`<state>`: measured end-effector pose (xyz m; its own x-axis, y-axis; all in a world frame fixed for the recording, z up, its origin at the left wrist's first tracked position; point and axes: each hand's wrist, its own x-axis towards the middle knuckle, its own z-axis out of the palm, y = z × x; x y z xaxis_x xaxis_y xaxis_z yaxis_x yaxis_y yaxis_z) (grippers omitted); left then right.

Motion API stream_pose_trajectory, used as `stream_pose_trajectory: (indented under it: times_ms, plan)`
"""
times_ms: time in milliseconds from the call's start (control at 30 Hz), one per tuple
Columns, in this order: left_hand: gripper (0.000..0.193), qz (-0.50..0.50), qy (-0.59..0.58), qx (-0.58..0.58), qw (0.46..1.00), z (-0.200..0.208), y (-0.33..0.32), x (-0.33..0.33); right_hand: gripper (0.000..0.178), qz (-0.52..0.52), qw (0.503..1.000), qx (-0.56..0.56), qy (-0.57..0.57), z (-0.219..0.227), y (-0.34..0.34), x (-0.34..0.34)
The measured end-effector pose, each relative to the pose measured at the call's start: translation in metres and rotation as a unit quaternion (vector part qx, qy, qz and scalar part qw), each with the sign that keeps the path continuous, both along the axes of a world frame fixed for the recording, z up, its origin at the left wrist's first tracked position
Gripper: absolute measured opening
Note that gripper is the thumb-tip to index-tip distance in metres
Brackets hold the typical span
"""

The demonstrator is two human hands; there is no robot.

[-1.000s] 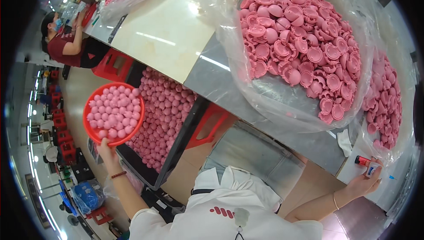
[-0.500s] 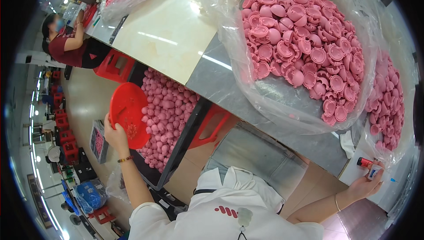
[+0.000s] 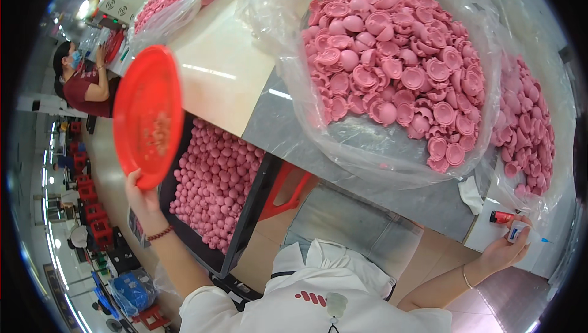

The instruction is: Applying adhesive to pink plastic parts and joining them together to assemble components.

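Observation:
My left hand [image 3: 142,197] grips the lower rim of a red plastic plate-like basin [image 3: 149,119], held up on edge beside the table. Below and to its right, a black crate [image 3: 260,195] holds many pink balls [image 3: 217,180]. At the far right, my right hand [image 3: 511,244] is closed round a small white bottle [image 3: 516,231] with a label and a blue tip. A red-and-black cylinder [image 3: 501,217] lies on the table beside that hand.
Pink half-shells [image 3: 392,63] fill a clear plastic bag opened on the grey tabletop [image 3: 343,168]; another bag of pink pieces [image 3: 530,131] stands at right. White tissue [image 3: 470,196] lies near the edge. A co-worker [image 3: 86,82] sits at far left. A red stool [image 3: 288,192] stands under the table.
My left hand has lifted the red basin from over the crate, up and to the left, uncovering more pink balls. My right hand still holds the bottle. The view has shifted slightly.

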<state>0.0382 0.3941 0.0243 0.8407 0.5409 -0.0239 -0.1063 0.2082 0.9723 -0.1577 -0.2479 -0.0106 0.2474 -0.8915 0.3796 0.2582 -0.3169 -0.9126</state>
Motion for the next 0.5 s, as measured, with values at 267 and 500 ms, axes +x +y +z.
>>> stream_pose_trajectory:
  times_ms: [267,500]
  plan:
    - [0.036,-0.173,0.138,0.114,0.969,-0.016,-0.127,0.014,0.024,-0.012,1.000,0.000,0.015,0.006,0.009,0.003]
    - [0.046,0.047,-0.081,0.647,0.757,0.005,-0.189,0.010,0.026,0.039,0.999,-0.008,0.008,0.013,0.019,0.012]
